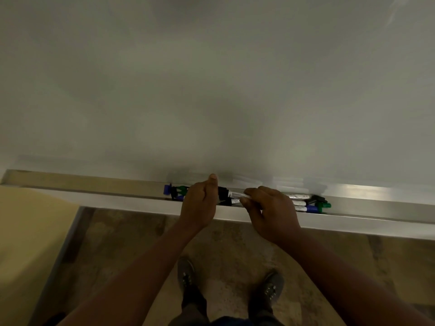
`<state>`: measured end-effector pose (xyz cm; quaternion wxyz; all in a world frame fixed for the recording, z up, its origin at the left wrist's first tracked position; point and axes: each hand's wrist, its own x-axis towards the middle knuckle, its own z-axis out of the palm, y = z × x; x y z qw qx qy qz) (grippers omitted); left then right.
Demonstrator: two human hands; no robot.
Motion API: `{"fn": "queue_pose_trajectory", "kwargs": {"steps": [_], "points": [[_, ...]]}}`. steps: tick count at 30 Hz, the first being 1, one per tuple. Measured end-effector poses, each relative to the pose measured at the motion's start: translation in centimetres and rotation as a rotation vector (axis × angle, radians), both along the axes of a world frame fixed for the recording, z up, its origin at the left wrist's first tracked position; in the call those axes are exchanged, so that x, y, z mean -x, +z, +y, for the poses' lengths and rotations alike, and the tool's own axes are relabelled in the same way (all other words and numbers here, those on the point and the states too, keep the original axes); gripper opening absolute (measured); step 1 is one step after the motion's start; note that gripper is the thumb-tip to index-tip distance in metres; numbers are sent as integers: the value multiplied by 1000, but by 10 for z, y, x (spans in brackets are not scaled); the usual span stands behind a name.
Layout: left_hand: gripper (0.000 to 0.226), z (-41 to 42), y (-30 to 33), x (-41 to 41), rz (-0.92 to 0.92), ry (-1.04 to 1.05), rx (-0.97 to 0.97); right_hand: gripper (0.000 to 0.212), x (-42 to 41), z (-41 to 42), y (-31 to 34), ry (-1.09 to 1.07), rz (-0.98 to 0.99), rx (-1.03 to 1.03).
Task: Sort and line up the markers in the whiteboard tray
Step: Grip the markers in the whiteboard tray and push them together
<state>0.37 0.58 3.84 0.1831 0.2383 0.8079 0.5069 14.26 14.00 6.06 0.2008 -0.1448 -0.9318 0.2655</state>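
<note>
A long metal whiteboard tray (94,184) runs across the view below the whiteboard. Several white markers with blue, green and black caps lie in it. My left hand (200,203) is closed around the left group of markers (174,190), thumb up against the board. My right hand (270,210) pinches the white barrel of a black-capped marker (231,193) between the two hands. Three more markers (308,203) lie side by side to the right of my right hand, caps pointing right. My hands hide the middle of the bundles.
The whiteboard (211,78) fills the upper view. A pale yellow panel (28,231) with a grey metal edge stands at the lower left. My shoes (186,276) stand on the mottled brown floor below the tray.
</note>
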Motion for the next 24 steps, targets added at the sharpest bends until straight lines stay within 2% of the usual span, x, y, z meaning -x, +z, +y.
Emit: {"fn": "queue_pose_trajectory", "kwargs": {"steps": [9,14,18,22,24], "points": [[54,5,-13,-12,-144,123,19,32,-5,0,-5,1,14,-127],[50,11,-1,-8,-69,73,-20,27,-2,5,-8,-14,49,-109],[59,12,-4,-9,-34,-17,57,32,-4,6,-21,-29,-61,-79],[40,10,-22,-8,-75,61,57,29,5,9,-37,-63,-225,-83],[28,7,-34,-6,20,64,104,28,5,17,-45,-118,-263,-75]]}}
